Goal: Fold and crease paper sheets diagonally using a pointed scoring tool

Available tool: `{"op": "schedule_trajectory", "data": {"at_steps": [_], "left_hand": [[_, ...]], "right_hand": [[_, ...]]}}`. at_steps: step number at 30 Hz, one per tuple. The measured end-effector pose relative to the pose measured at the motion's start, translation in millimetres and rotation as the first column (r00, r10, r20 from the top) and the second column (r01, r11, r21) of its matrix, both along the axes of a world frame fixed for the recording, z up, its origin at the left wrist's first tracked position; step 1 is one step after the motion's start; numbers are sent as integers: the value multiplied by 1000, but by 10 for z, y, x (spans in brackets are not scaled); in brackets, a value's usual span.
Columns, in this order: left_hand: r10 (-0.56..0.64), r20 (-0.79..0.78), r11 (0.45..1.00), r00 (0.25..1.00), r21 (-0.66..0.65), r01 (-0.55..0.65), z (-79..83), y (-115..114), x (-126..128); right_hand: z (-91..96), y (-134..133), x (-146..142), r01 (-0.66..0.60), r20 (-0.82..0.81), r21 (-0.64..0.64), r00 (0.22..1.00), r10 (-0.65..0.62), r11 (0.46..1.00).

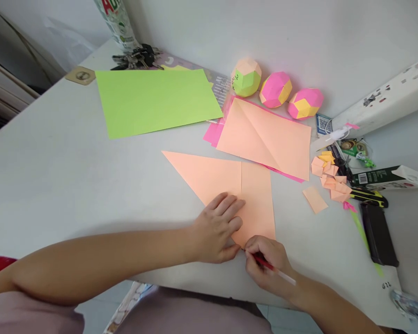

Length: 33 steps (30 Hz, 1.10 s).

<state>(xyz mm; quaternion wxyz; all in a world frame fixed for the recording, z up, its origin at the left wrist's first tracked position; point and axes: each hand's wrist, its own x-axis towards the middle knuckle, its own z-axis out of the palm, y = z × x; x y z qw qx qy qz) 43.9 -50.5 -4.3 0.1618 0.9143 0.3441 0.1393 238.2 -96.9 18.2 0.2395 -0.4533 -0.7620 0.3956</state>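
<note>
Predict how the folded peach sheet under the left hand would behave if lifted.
The folded peach sheet looks thin, so it is probably light for its size. Raised by its long pointed corner, it would likely bend. Its folded flap might also lift open without the left hand on it, since no fastening shows along the flap's visible edge.

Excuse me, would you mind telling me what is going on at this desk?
A person is working on a folded peach sheet. The left hand rests flat on it, while the right hand holds a slim red pen or pencil, its tip at the sheet's near edge, close to the left thumb. Beyond lie a green sheet, more peach paper and three multicoloured paper balls.
</note>
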Motion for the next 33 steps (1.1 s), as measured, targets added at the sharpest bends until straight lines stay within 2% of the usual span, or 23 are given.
{"op": "schedule_trajectory", "data": {"at_steps": [12, 33], "left_hand": [[8, 14, 999, 1000, -34, -8, 37, 3, -7], [17, 16, 1000, 1000, -5, -17, 15, -1, 0]], "right_hand": [[-6, -4, 5, 15, 6, -20, 1000, -14, 1000], [18, 11, -22, -1, 24, -10, 1000, 1, 1000]]}}
